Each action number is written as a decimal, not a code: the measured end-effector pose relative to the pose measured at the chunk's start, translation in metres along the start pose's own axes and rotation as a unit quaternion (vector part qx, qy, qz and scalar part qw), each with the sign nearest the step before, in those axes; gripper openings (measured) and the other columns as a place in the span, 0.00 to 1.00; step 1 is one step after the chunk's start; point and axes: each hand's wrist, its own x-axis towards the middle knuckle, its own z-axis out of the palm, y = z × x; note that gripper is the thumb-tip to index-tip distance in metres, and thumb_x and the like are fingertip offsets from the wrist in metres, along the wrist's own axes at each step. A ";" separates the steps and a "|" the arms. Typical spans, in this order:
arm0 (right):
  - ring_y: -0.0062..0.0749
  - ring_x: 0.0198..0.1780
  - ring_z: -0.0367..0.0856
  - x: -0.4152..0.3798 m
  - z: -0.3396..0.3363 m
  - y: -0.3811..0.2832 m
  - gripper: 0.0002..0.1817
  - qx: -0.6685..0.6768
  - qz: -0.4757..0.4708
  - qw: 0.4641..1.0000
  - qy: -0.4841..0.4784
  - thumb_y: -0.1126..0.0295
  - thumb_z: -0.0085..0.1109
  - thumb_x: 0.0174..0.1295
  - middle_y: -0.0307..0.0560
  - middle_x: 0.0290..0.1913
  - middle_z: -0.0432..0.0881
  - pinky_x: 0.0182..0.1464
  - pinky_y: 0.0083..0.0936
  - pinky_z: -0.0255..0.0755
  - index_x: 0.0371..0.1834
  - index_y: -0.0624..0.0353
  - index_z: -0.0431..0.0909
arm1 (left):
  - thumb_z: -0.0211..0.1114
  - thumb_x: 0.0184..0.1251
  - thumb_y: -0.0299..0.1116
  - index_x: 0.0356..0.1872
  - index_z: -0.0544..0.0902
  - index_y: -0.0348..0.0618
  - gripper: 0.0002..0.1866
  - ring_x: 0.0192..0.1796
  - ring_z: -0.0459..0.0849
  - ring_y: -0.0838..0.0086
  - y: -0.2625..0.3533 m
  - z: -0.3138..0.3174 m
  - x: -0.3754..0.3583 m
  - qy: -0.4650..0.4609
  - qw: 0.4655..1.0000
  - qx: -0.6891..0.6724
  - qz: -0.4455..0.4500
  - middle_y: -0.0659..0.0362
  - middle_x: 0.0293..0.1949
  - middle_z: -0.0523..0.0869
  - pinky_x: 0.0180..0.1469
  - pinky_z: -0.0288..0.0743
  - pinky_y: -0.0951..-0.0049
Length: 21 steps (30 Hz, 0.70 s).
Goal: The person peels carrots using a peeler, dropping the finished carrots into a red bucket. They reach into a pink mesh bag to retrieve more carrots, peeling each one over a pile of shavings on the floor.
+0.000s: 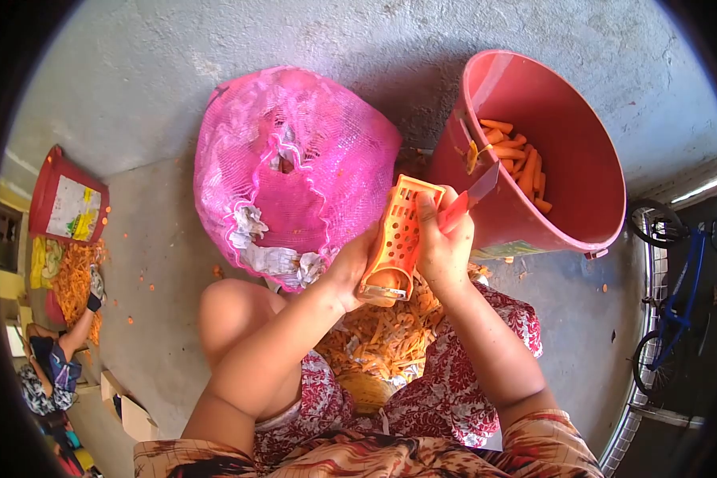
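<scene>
My left hand [354, 267] is wrapped around the left side of an orange plastic grater [401, 227], a long piece with rows of slots and round holes. Its lower end has a wide opening with something orange-brown showing through. My right hand [446, 247] is closed on a knife [483, 185] with a red handle, blade pointing up and right. The right thumb presses on the grater's right edge. Below both hands lies a heap of carrot peelings [386, 342] between my legs.
A pink mesh sack [358, 151] with crumpled paper stands left of my hands. At the right is a red bucket [577, 183] with peeled carrots [526, 163]. Far left, another person [56, 358] sits by peelings [78, 275] and a red bucket [44, 195]. A blue bicycle [681, 311] stands far right.
</scene>
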 end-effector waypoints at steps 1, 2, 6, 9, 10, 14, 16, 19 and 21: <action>0.23 0.21 0.70 0.001 -0.002 0.005 0.07 -0.027 -0.014 1.000 -0.002 0.71 0.49 0.58 0.43 0.18 0.71 0.25 0.21 0.65 0.26 0.62 0.69 | 0.41 0.67 0.43 0.49 0.68 0.42 0.18 0.38 0.79 0.76 0.000 0.000 0.000 -0.007 1.000 -0.006 -0.006 0.59 0.39 0.78 0.38 0.75 0.75; 0.23 0.20 0.70 0.001 -0.001 0.005 0.07 -0.023 -0.013 1.000 0.000 0.71 0.49 0.58 0.43 0.18 0.71 0.25 0.21 0.65 0.26 0.62 0.69 | 0.41 0.67 0.44 0.49 0.68 0.42 0.19 0.38 0.79 0.76 0.000 0.000 -0.001 -0.014 1.000 -0.013 -0.012 0.59 0.39 0.77 0.38 0.75 0.75; 0.24 0.20 0.71 -0.001 -0.002 -0.001 0.07 -0.040 -0.011 0.999 -0.006 0.71 0.49 0.58 0.44 0.18 0.72 0.24 0.22 0.65 0.25 0.63 0.69 | 0.41 0.67 0.43 0.49 0.67 0.41 0.19 0.38 0.78 0.76 -0.004 0.000 0.000 -0.020 0.999 -0.028 -0.018 0.60 0.40 0.77 0.38 0.75 0.75; 0.26 0.20 0.74 -0.004 -0.004 -0.006 0.07 -0.061 0.003 0.998 -0.029 0.71 0.50 0.57 0.46 0.18 0.73 0.24 0.23 0.66 0.26 0.63 0.69 | 0.41 0.66 0.43 0.49 0.67 0.41 0.18 0.38 0.78 0.76 -0.005 0.005 -0.005 -0.023 1.000 0.007 -0.006 0.60 0.40 0.77 0.39 0.75 0.75; 0.27 0.20 0.74 -0.005 -0.005 -0.006 0.07 -0.066 0.011 0.997 -0.039 0.71 0.50 0.57 0.47 0.18 0.74 0.24 0.23 0.66 0.26 0.64 0.69 | 0.42 0.66 0.44 0.49 0.67 0.41 0.19 0.38 0.78 0.76 -0.005 0.005 -0.006 -0.021 0.999 0.027 -0.006 0.60 0.39 0.77 0.38 0.75 0.75; 0.25 0.19 0.72 -0.005 -0.006 -0.007 0.08 -0.132 -0.071 0.989 -0.006 0.71 0.50 0.57 0.45 0.16 0.72 0.23 0.22 0.65 0.24 0.64 0.68 | 0.43 0.64 0.44 0.46 0.69 0.39 0.19 0.35 0.79 0.70 -0.004 0.000 -0.010 -0.052 0.995 0.073 -0.038 0.56 0.36 0.78 0.33 0.76 0.71; 0.20 0.17 0.66 0.013 -0.019 0.017 0.10 -0.093 -0.097 0.988 0.080 0.70 0.49 0.58 0.39 0.15 0.68 0.20 0.19 0.62 0.21 0.62 0.66 | 0.41 0.64 0.49 0.45 0.69 0.40 0.22 0.31 0.79 0.64 -0.006 -0.001 -0.009 -0.107 0.988 0.044 -0.100 0.52 0.34 0.78 0.27 0.76 0.68; 0.11 0.22 0.60 0.049 -0.054 0.018 0.10 -0.033 -0.049 0.972 0.227 0.69 0.48 0.59 0.29 0.18 0.64 0.22 0.12 0.56 0.21 0.60 0.67 | 0.39 0.63 0.55 0.48 0.66 0.41 0.26 0.31 0.78 0.64 -0.008 0.001 -0.021 -0.128 0.973 0.079 -0.172 0.50 0.33 0.77 0.29 0.74 0.67; 0.11 0.21 0.60 0.056 -0.063 0.007 0.12 -0.003 -0.036 0.956 0.290 0.67 0.47 0.60 0.29 0.17 0.64 0.22 0.13 0.55 0.20 0.59 0.67 | 0.43 0.64 0.51 0.48 0.66 0.42 0.23 0.35 0.78 0.66 -0.013 0.001 -0.022 -0.115 0.952 0.260 -0.111 0.50 0.38 0.76 0.34 0.74 0.67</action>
